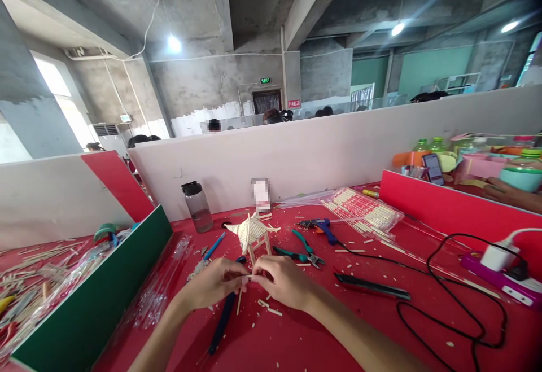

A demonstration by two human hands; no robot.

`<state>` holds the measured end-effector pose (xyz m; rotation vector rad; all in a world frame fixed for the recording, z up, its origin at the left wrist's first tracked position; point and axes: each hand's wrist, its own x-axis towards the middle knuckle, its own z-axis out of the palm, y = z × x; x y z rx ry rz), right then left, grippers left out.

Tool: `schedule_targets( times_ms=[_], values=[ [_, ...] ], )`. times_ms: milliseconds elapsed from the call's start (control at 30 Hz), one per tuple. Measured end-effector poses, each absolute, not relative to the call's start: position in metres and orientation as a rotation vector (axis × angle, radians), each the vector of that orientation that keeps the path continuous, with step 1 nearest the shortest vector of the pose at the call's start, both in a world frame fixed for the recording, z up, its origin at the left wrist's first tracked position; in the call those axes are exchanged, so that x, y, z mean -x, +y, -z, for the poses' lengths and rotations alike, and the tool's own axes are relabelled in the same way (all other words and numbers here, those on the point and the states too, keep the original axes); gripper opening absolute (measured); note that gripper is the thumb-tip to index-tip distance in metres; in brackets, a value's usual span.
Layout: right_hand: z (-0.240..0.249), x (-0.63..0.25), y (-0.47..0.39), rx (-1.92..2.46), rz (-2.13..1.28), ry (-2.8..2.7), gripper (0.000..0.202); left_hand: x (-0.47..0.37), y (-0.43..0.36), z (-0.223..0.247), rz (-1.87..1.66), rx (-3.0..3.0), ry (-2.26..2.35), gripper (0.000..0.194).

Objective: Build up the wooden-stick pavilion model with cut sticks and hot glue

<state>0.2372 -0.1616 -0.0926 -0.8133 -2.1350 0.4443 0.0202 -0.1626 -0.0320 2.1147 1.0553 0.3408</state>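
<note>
My left hand (217, 283) and my right hand (287, 283) meet over the red table, fingertips pinched together. Between them is a small pale piece of wooden stick (249, 277), mostly covered by the fingers. Just beyond stands a little pavilion model (253, 232) built of pale sticks, with a pointed roof on thin posts; neither hand clearly touches it. Dark blue-handled pliers (223, 322) lie partly beneath my left hand. Cut stick pieces (274, 311) are scattered close to my right hand.
Teal-handled pliers (302, 250), a blue glue gun (319, 228) with a black cord, and a black utility knife (372, 286) lie to the right. Bundled sticks (364, 211) and a bottle (197, 207) are farther back. Green (97, 293) and red (457, 205) dividers flank the table.
</note>
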Motion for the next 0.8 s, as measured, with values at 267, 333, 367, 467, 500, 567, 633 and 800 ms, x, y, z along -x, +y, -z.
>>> schedule_targets(
  times_ms=[267, 333, 367, 467, 500, 567, 633, 800],
  values=[
    [0.094, -0.243, -0.157, 0.775, -0.478, -2.105, 0.01, -0.024, -0.162, 0.038, -0.336, -2.03, 1.006, 0.04],
    [0.093, -0.245, -0.156, 0.789, -0.479, -2.105, 0.012, -0.025, -0.161, 0.043, -0.361, -1.96, 0.971, 0.041],
    [0.093, -0.246, -0.155, 0.798, -0.479, -2.103, 0.012, -0.024, -0.16, 0.045, -0.369, -1.937, 0.965, 0.041],
    [0.09, -0.248, -0.156, 0.831, -0.475, -2.095, 0.012, -0.023, -0.157, 0.05, -0.399, -1.902, 0.964, 0.037],
    [0.088, -0.249, -0.157, 0.845, -0.476, -2.093, 0.011, -0.023, -0.157, 0.051, -0.409, -1.896, 0.964, 0.036],
    [0.086, -0.25, -0.158, 0.871, -0.503, -2.082, 0.007, -0.023, -0.156, 0.053, -0.421, -1.894, 0.97, 0.036],
    [0.086, -0.249, -0.159, 0.862, -0.569, -2.072, 0.0, -0.024, -0.157, 0.053, -0.419, -1.89, 0.977, 0.036],
    [0.09, -0.246, -0.158, 0.797, -0.603, -2.074, 0.004, -0.03, -0.159, 0.053, -0.434, -1.913, 0.973, 0.034]
  ],
)
